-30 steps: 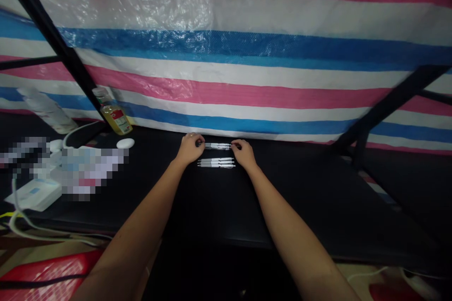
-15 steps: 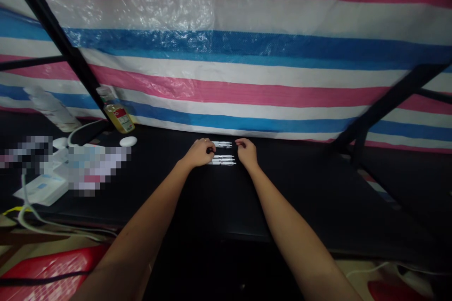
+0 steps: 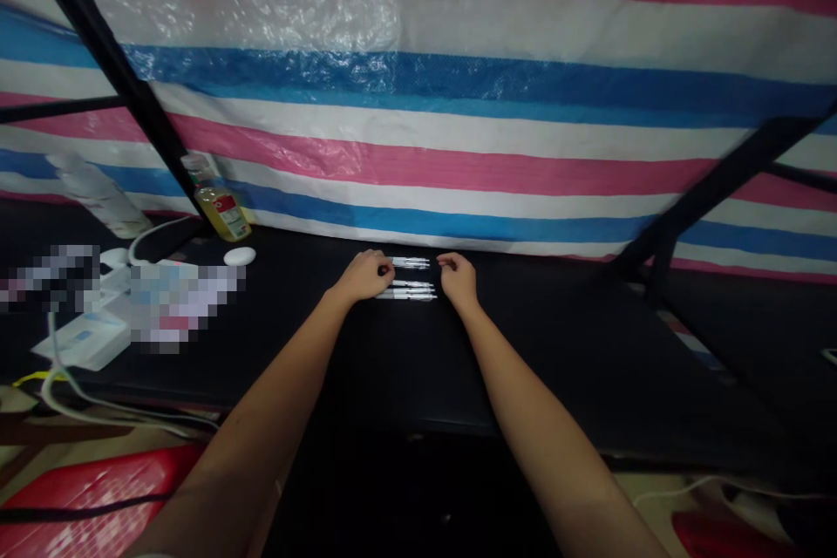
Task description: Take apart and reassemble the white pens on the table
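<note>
Clearances over the table (image 3: 555, 349): right of the right hand (image 3: 459, 282), open passage as far as the slanting strut (image 3: 716, 183); leftward, bottle (image 3: 224, 211) and box (image 3: 105, 344) obstruct; behind, the tarp (image 3: 490, 174) closes the way; between both hands, pens (image 3: 415, 290) intervene.

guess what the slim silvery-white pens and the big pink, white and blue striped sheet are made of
The slim pens look like glossy plastic, judging by the bright highlights on them, though metal parts can't be ruled out. The striped sheet is likely shiny woven plastic: its upper part throws scattered glare and shows creases.
</note>
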A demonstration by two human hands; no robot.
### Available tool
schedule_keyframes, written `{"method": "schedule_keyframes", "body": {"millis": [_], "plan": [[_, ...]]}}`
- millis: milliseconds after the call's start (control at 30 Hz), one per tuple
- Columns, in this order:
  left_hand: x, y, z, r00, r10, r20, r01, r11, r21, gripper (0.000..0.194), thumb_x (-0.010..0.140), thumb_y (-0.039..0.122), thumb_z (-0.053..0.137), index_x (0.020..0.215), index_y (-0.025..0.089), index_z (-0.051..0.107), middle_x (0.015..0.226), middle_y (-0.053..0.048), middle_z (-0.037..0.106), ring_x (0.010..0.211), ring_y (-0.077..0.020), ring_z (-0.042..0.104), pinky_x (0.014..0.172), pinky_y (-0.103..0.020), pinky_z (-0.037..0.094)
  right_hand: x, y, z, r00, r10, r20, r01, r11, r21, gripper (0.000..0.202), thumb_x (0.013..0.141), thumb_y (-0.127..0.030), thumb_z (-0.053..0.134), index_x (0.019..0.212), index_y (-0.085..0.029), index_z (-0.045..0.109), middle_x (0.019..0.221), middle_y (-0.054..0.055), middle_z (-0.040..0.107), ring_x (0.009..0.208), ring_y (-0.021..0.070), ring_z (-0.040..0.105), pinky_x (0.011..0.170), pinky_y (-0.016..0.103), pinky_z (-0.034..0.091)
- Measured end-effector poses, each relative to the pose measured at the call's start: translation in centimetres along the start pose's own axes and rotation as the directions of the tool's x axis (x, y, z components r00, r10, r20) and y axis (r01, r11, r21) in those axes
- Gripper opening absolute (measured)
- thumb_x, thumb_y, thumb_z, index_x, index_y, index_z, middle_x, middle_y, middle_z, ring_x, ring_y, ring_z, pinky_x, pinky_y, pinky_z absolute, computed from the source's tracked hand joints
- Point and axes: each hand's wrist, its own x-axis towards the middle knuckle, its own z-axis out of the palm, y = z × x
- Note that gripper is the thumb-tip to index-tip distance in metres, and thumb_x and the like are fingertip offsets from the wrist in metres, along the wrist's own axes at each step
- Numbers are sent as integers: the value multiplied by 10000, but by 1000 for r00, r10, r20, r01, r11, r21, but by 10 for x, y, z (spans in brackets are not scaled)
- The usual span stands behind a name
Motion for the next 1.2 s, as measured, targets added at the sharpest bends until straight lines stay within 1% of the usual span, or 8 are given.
{"method": "schedule_keyframes", "body": {"millis": [200,300,533,667,833,1000,1133,1200], "plan": [[-1,-2,0,996,43,79,-38,997,-67,141,777,260,617,834,233,743,924,-66,706,940,-255,614,883,-402,465,1,3,0,1000,-17,-9,17,1000,-4,292,703,-146,457,860,-177,701,877,79,709,835,230,658,845,376,514],[1,-5,2,996,45,76,-40,996,-74,122,796,245,608,806,223,727,915,-67,701,936,-249,614,877,-395,467,1,3,0,1000,-15,-9,15,1000,-7,280,718,-164,466,865,-180,704,876,79,712,836,232,654,841,373,515],[2,-2,1,995,-53,-88,34,979,-202,149,903,259,531,960,207,658,909,-54,696,810,-196,614,780,-339,467,-2,-13,-3,999,-25,-31,28,996,81,248,822,-350,523,867,-186,704,821,61,693,794,224,626,789,344,499],[4,7,0,987,-43,-155,-2,960,-278,149,919,255,527,972,195,653,922,-46,699,829,-185,622,809,-320,473,-9,-30,1,995,-32,89,13,977,213,306,829,-465,557,891,-193,683,718,22,644,698,193,594,693,308,485],[6,10,2,978,-8,-207,-60,946,-320,132,871,244,606,981,192,656,992,-53,704,905,-191,630,862,-319,478,-17,-37,14,983,4,181,-68,935,348,241,799,-432,599,875,-207,640,627,-11,597,581,159,550,591,282,455],[5,10,0,989,8,-148,-52,954,-296,89,891,233,577,875,193,656,920,-47,705,868,-183,628,825,-311,468,-17,-32,19,981,50,190,-126,900,417,206,786,-396,586,858,-207,622,643,-13,593,570,139,542,585,273,451],[4,12,-1,996,-68,-59,54,975,-216,290,962,284,446,791,188,660,722,-39,657,688,-171,584,705,-317,441,-16,-31,18,976,57,212,-140,905,403,210,774,-402,569,863,-215,604,661,-13,599,592,141,551,600,276,460],[4,12,-1,993,-108,-57,93,973,-213,321,969,336,440,807,187,673,694,-39,640,662,-170,568,690,-320,438,-16,-31,17,975,58,215,-142,906,399,218,767,-410,574,863,-217,605,661,-12,601,599,143,555,601,276,462]]}}
